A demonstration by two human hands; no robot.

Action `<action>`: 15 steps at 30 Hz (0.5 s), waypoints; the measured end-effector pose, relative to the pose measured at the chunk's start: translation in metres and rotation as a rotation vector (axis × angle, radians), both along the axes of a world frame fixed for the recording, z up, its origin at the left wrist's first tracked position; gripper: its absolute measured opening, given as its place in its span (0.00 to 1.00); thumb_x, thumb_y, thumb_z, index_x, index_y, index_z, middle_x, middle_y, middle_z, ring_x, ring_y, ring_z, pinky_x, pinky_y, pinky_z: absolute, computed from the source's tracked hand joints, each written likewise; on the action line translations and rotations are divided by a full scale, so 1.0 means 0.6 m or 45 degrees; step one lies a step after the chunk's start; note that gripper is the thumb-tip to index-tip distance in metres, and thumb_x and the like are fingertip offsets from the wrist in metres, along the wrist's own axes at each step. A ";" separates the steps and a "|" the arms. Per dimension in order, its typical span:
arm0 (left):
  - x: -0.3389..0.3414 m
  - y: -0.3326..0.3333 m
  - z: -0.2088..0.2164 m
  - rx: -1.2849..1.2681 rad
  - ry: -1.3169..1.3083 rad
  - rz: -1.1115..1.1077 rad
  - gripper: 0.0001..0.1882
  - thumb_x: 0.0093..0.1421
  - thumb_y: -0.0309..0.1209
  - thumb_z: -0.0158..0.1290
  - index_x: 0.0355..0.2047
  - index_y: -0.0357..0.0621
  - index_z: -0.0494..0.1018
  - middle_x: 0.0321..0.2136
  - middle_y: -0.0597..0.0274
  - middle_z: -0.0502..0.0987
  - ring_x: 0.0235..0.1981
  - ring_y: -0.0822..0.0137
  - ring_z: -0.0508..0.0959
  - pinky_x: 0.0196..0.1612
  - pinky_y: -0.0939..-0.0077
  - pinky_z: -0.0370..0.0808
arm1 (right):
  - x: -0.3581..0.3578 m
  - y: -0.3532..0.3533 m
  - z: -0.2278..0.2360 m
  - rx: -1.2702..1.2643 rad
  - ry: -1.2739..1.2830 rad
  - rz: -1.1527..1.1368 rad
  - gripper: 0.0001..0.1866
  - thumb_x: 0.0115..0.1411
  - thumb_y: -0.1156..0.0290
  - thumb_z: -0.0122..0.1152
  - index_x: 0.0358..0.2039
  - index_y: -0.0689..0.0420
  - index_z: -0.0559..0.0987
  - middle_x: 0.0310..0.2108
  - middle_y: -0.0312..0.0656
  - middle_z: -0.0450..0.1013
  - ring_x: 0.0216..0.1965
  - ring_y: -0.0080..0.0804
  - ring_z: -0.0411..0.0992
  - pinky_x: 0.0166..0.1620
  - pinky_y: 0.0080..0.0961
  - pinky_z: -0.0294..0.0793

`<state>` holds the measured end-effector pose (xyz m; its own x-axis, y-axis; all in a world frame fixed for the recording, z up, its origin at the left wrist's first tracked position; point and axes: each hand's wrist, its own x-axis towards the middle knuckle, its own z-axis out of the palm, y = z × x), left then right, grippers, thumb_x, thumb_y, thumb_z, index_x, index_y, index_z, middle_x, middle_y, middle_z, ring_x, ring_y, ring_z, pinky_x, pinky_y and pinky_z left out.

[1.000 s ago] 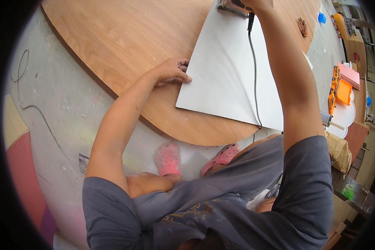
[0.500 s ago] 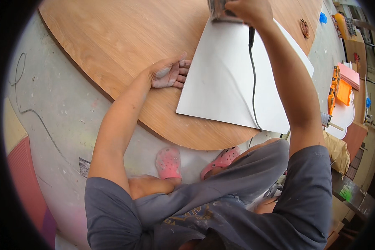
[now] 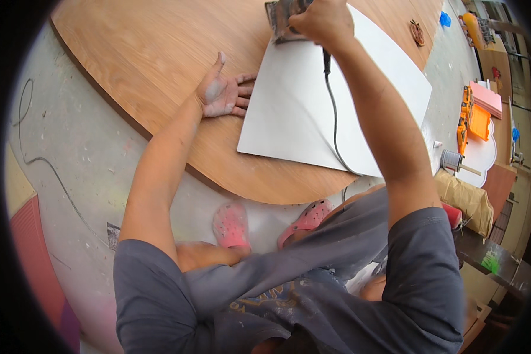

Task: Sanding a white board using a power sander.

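A white panel (image 3: pixel 312 112) with a curved far edge lies on a rounded wood-grain tabletop (image 3: pixel 141 65). My right hand (image 3: pixel 327 22) is closed around an electric sander (image 3: pixel 287 22), which rests on the panel's far left corner. Its black cord (image 3: pixel 334 106) runs back over the white surface to the near edge. Beside the panel's left edge, my left hand (image 3: pixel 223 94) is palm up and dusty, with the fingers stretched out. The fingertips reach the edge; whether they go under it I cannot tell.
A coiled brown item (image 3: pixel 416 33) lies on the tabletop at the far right. On the right stand a paint can (image 3: pixel 451 160), an orange tray (image 3: pixel 479 123) and a brown paper bag (image 3: pixel 464 196). Another cord (image 3: pixel 56 177) trails over the floor at left, near a red ridged panel (image 3: pixel 35 253).
My right hand and the sander have shifted left to the panel's far left corner. My left hand has opened wider, its thumb now standing up. The whole view has shifted slightly.
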<state>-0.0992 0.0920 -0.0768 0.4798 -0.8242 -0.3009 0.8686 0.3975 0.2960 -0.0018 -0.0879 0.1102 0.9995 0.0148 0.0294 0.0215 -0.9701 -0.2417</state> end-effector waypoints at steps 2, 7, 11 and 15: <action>0.002 -0.003 0.001 0.010 -0.017 0.001 0.61 0.51 0.82 0.23 0.70 0.43 0.50 0.64 0.42 0.62 0.58 0.45 0.72 0.57 0.50 0.71 | -0.046 -0.001 0.005 0.010 0.130 -0.040 0.40 0.48 0.66 0.69 0.62 0.55 0.65 0.51 0.64 0.65 0.50 0.59 0.73 0.54 0.39 0.75; 0.004 -0.006 0.008 0.108 -0.052 0.013 0.60 0.52 0.81 0.25 0.70 0.45 0.49 0.64 0.45 0.63 0.60 0.46 0.70 0.60 0.50 0.69 | -0.181 -0.040 -0.055 0.004 -0.027 0.048 0.38 0.43 0.66 0.73 0.56 0.43 0.67 0.46 0.57 0.64 0.41 0.59 0.74 0.41 0.46 0.79; 0.001 -0.020 0.025 0.350 -0.079 0.035 0.58 0.55 0.79 0.25 0.70 0.44 0.48 0.63 0.44 0.64 0.59 0.47 0.71 0.59 0.52 0.70 | -0.306 -0.051 -0.069 0.052 0.060 0.089 0.39 0.42 0.71 0.73 0.55 0.41 0.65 0.47 0.57 0.62 0.43 0.58 0.72 0.38 0.45 0.80; -0.004 -0.061 0.028 0.790 -0.192 0.076 0.53 0.61 0.74 0.25 0.69 0.41 0.50 0.62 0.42 0.66 0.58 0.46 0.72 0.57 0.48 0.71 | -0.420 -0.074 -0.082 0.089 0.069 0.131 0.40 0.42 0.71 0.73 0.57 0.44 0.65 0.48 0.58 0.62 0.42 0.60 0.72 0.39 0.47 0.79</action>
